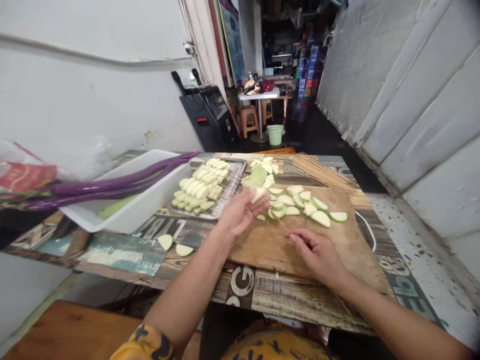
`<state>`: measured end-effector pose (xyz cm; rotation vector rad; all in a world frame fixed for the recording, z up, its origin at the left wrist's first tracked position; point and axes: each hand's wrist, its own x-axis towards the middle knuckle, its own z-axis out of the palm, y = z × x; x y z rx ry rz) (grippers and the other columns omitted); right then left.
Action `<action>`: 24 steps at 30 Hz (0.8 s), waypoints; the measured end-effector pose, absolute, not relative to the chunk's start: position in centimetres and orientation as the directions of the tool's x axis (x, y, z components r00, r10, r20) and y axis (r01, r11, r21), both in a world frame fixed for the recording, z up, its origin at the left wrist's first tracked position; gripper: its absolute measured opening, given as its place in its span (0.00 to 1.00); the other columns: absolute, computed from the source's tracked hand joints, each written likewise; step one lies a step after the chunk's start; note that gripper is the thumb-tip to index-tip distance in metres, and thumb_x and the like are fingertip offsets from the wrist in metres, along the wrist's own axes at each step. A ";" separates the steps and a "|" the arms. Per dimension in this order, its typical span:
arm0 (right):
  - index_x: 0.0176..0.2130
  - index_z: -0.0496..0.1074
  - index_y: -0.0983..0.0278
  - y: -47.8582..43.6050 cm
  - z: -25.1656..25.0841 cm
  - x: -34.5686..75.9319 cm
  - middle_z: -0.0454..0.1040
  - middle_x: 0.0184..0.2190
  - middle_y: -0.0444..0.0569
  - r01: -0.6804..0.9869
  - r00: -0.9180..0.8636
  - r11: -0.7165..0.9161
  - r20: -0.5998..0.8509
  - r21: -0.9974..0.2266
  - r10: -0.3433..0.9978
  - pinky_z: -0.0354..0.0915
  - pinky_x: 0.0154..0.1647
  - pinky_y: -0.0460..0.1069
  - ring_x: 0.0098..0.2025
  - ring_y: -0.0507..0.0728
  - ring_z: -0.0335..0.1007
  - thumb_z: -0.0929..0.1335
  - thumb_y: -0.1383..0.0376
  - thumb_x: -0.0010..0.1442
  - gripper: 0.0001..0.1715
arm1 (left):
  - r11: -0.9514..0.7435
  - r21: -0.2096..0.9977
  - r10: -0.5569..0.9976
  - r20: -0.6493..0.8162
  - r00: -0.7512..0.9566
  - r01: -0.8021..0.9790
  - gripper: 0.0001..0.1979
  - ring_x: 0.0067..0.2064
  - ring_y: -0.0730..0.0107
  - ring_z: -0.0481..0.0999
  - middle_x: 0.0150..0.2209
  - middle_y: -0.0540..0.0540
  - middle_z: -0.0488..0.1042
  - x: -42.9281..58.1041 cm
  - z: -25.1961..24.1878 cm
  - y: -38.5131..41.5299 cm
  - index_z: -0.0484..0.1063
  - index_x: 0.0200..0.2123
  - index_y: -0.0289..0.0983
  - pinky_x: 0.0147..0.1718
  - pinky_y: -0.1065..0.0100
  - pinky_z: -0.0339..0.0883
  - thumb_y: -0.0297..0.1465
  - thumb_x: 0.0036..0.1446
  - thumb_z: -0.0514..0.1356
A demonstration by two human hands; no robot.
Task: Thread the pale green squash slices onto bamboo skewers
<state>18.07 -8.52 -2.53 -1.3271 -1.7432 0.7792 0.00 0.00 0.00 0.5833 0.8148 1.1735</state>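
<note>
My left hand (240, 212) is above the left part of a wooden cutting board (270, 247), palm partly turned up. Between its thumb and fingers is a pale vegetable slice (258, 194). Over the middle of the board, my right hand (313, 250) pinches a thin bamboo skewer (282, 225) that slants up to the left. The skewer's tip meets a green-edged slice (278, 210) beside my left fingers; whether it pierces that slice I cannot tell. More cut slices (320, 218) with green skin lie loose across the back of the board.
Skewered slices (202, 181) are stacked on a metal tray (235, 182) left of the board. A white bin (123, 220) carries long purple eggplants (123, 186). Bamboo skewers (324, 170) lie at the back right. Two loose slices (184, 250) rest near the table's front left.
</note>
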 end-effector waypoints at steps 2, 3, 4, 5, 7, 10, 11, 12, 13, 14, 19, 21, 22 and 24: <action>0.35 0.73 0.64 -8.5 -2.7 18.1 0.75 0.28 0.47 0.492 -0.132 0.257 0.220 -0.832 0.966 0.64 0.31 0.46 0.29 0.53 0.70 0.61 0.60 0.58 0.14 | 0.310 0.758 0.950 -0.266 0.163 -0.573 0.05 0.41 0.61 0.76 0.35 0.39 0.75 -0.1 0.1 0.0 0.66 0.32 0.31 0.41 0.62 0.70 0.25 0.51 0.59; 0.35 0.73 0.65 -8.4 -2.8 18.1 0.75 0.27 0.47 0.496 -0.132 0.258 0.221 -0.829 0.966 0.64 0.30 0.46 0.29 0.53 0.70 0.61 0.60 0.58 0.14 | 0.314 0.756 0.949 -0.269 0.165 -0.574 0.05 0.41 0.60 0.76 0.35 0.39 0.75 -0.1 0.2 0.0 0.65 0.32 0.31 0.41 0.62 0.70 0.25 0.51 0.59; 0.34 0.73 0.65 -8.4 -2.9 18.1 0.75 0.27 0.47 0.498 -0.134 0.259 0.222 -0.828 0.966 0.63 0.30 0.46 0.29 0.53 0.69 0.61 0.60 0.58 0.14 | 0.317 0.755 0.948 -0.270 0.169 -0.574 0.05 0.41 0.60 0.76 0.35 0.40 0.75 0.0 0.2 -0.1 0.65 0.32 0.31 0.42 0.61 0.70 0.25 0.51 0.59; 0.34 0.73 0.65 -8.4 -2.9 18.1 0.75 0.27 0.47 0.497 -0.136 0.260 0.222 -0.828 0.966 0.63 0.30 0.46 0.29 0.53 0.69 0.61 0.60 0.58 0.14 | 0.319 0.754 0.948 -0.271 0.170 -0.574 0.05 0.41 0.60 0.76 0.35 0.40 0.75 0.0 0.3 -0.2 0.65 0.32 0.31 0.43 0.61 0.69 0.25 0.51 0.59; 0.34 0.73 0.64 -8.3 -3.0 18.2 0.75 0.27 0.47 0.491 -0.136 0.254 0.215 -0.833 0.967 0.63 0.29 0.46 0.29 0.53 0.69 0.61 0.60 0.58 0.15 | 0.320 0.752 0.947 -0.270 0.174 -0.576 0.05 0.42 0.61 0.75 0.35 0.41 0.75 0.1 0.3 -0.3 0.65 0.31 0.32 0.44 0.60 0.69 0.25 0.50 0.59; 0.35 0.73 0.64 -8.4 -3.1 18.2 0.75 0.27 0.47 0.483 -0.132 0.230 0.190 -0.845 0.973 0.63 0.28 0.46 0.29 0.53 0.69 0.61 0.59 0.58 0.15 | 0.323 0.749 0.946 -0.267 0.182 -0.579 0.05 0.42 0.60 0.75 0.34 0.42 0.75 0.1 0.4 -0.3 0.64 0.29 0.32 0.44 0.59 0.68 0.24 0.50 0.60; 0.35 0.73 0.64 -8.4 -3.1 18.2 0.75 0.27 0.47 0.482 -0.130 0.225 0.185 -0.847 0.974 0.63 0.28 0.46 0.29 0.53 0.69 0.61 0.59 0.58 0.15 | 0.323 0.748 0.946 -0.267 0.183 -0.579 0.05 0.42 0.60 0.75 0.34 0.42 0.75 0.2 0.3 -0.2 0.64 0.29 0.32 0.44 0.59 0.68 0.24 0.50 0.60; 0.35 0.73 0.64 -8.4 -3.0 18.2 0.75 0.27 0.47 0.481 -0.129 0.224 0.184 -0.848 0.974 0.63 0.28 0.46 0.29 0.53 0.69 0.61 0.59 0.58 0.15 | 0.324 0.748 0.946 -0.269 0.182 -0.579 0.05 0.42 0.60 0.75 0.33 0.42 0.75 0.2 0.3 -0.2 0.64 0.29 0.32 0.44 0.59 0.68 0.24 0.50 0.60; 0.35 0.73 0.64 -8.4 -3.0 18.2 0.75 0.27 0.47 0.480 -0.130 0.226 0.187 -0.847 0.974 0.63 0.28 0.46 0.29 0.53 0.68 0.61 0.59 0.58 0.15 | 0.324 0.749 0.946 -0.269 0.182 -0.578 0.05 0.41 0.60 0.76 0.33 0.42 0.75 0.2 0.3 -0.2 0.64 0.29 0.32 0.44 0.59 0.68 0.24 0.50 0.60; 0.34 0.73 0.64 -8.4 -3.0 18.2 0.75 0.27 0.47 0.480 -0.130 0.233 0.193 -0.846 0.972 0.63 0.28 0.46 0.28 0.53 0.68 0.61 0.59 0.58 0.15 | 0.325 0.749 0.946 -0.270 0.182 -0.578 0.05 0.41 0.60 0.76 0.33 0.42 0.75 0.2 0.3 -0.2 0.64 0.28 0.32 0.44 0.59 0.68 0.24 0.50 0.60; 0.34 0.73 0.63 -8.3 -3.1 18.2 0.74 0.26 0.47 0.483 -0.139 0.240 0.197 -0.842 0.971 0.62 0.27 0.45 0.28 0.53 0.68 0.61 0.59 0.58 0.15 | 0.319 0.751 0.948 -0.261 0.185 -0.578 0.05 0.41 0.61 0.76 0.33 0.42 0.75 0.2 0.3 -0.2 0.65 0.29 0.32 0.45 0.58 0.67 0.25 0.49 0.60; 0.34 0.73 0.64 -8.4 -3.2 18.2 0.73 0.24 0.46 0.483 -0.136 0.229 0.186 -0.845 0.973 0.61 0.25 0.45 0.27 0.53 0.68 0.61 0.58 0.58 0.16 | 0.319 0.760 0.948 -0.261 0.184 -0.566 0.05 0.41 0.62 0.76 0.34 0.42 0.75 0.1 0.3 -0.3 0.66 0.30 0.31 0.44 0.59 0.68 0.25 0.49 0.60; 0.34 0.73 0.64 -8.4 -3.2 18.2 0.73 0.24 0.46 0.485 -0.135 0.226 0.183 -0.845 0.974 0.61 0.24 0.45 0.27 0.53 0.68 0.61 0.58 0.58 0.16 | 0.319 0.766 0.948 -0.260 0.185 -0.559 0.04 0.40 0.62 0.76 0.34 0.42 0.75 0.1 0.3 -0.3 0.66 0.30 0.31 0.44 0.59 0.68 0.25 0.49 0.60; 0.35 0.73 0.64 -8.4 -3.1 18.1 0.73 0.25 0.46 0.487 -0.136 0.227 0.184 -0.844 0.973 0.61 0.24 0.45 0.27 0.53 0.68 0.61 0.59 0.58 0.15 | 0.316 0.776 0.949 -0.253 0.189 -0.546 0.04 0.40 0.63 0.76 0.34 0.42 0.75 0.2 0.3 -0.4 0.67 0.31 0.31 0.43 0.60 0.68 0.24 0.50 0.60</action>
